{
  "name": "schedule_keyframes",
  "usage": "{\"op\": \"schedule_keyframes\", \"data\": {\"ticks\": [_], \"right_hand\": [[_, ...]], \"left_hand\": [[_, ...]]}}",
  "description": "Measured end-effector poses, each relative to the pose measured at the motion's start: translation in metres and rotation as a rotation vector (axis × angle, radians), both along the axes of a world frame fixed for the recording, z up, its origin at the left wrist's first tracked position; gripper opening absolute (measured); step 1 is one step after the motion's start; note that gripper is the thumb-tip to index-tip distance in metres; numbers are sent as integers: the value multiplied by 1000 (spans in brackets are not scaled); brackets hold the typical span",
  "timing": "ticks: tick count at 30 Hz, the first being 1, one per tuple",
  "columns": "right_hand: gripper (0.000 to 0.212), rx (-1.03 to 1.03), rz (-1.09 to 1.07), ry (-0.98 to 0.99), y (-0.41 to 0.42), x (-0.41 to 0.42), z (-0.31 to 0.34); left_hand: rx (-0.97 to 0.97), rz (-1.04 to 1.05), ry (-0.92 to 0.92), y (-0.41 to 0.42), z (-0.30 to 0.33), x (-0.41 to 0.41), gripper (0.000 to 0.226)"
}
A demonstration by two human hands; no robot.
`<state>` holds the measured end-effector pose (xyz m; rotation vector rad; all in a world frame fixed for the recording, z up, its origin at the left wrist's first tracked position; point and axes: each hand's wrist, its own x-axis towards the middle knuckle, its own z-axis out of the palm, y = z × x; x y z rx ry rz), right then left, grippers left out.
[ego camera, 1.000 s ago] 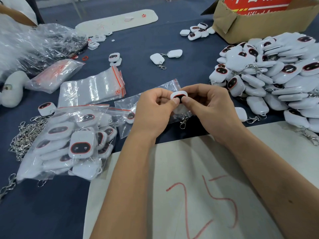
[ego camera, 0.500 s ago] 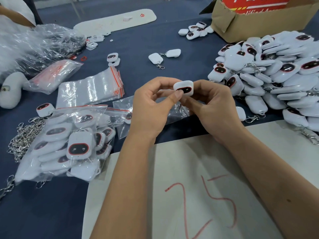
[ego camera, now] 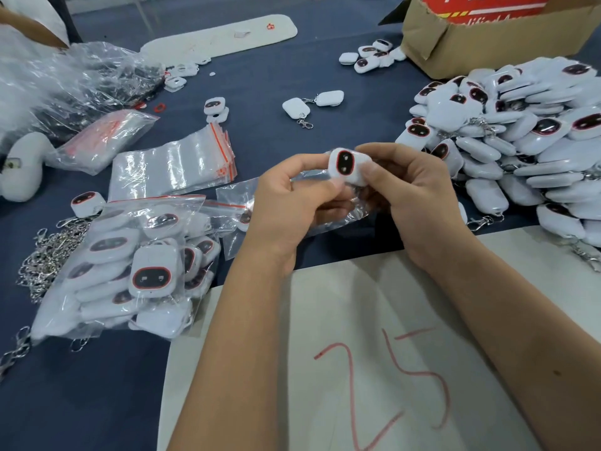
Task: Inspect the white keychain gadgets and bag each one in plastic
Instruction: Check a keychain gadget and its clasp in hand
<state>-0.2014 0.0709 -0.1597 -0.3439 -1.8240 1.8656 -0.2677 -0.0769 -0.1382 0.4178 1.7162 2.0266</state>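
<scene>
A: Status on the hands?

B: I see both up over the table edge. Left hand (ego camera: 292, 203) and right hand (ego camera: 413, 193) share one white gadget (ego camera: 346, 166). Left thumb and forefinger pinch its near-left corner; right fingers curl round its right side. Dark red-rimmed face points at the camera, turned on end.

A: Bag?

B: A clear bag (ego camera: 338, 209) sits under the hands, partly hidden. I can't tell if either hand has hold of it. Clasp of the held gadget isn't visible.

A: Stock?

B: Loose pile of gadgets (ego camera: 520, 141) on the right, touching the cardboard box (ego camera: 481, 43) behind it. Stack of empty zip bags (ego camera: 175, 164) with red seal strips left of centre. Large bag of packed gadgets (ego camera: 130, 271) front left, chains (ego camera: 45, 255) beside it. Two gadgets linked by a clasp (ego camera: 312, 104) lie alone mid-table.

A: Anything near me?

B: White sheet (ego camera: 357, 336) with "25" in red under the forearms, on the blue table (ego camera: 260, 83).
</scene>
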Motion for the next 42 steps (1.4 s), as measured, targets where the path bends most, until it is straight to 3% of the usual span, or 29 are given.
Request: {"op": "schedule_keyframes", "data": {"ticks": [5,10,14,20,34,36,39,42], "right_hand": [[20,-174,35,-10,3,-1,5],[17,-158,107,-25,3,2,7],[16,-12,7,-16,-1,2,4],[19,159,-56,46,-5,4,5],[18,-103,79,6,0,2,7],[18,-111,9,-9,1,0,4],[19,-167,-105,-15,4,-4,1],[17,-224,-136,6,6,-7,-1]], "left_hand": [[-64,-66,104,1,-2,2,9],[-135,-110,136,-2,-7,-1,22],[-156,-125,168,0,-9,-1,39],[-121,-134,164,-2,-12,-3,38],[-89,-72,236,3,-8,1,34],[-191,-19,339,6,-10,1,40],[-554,74,590,11,-16,-1,51],[-679,226,611,11,-17,-1,40]]}}
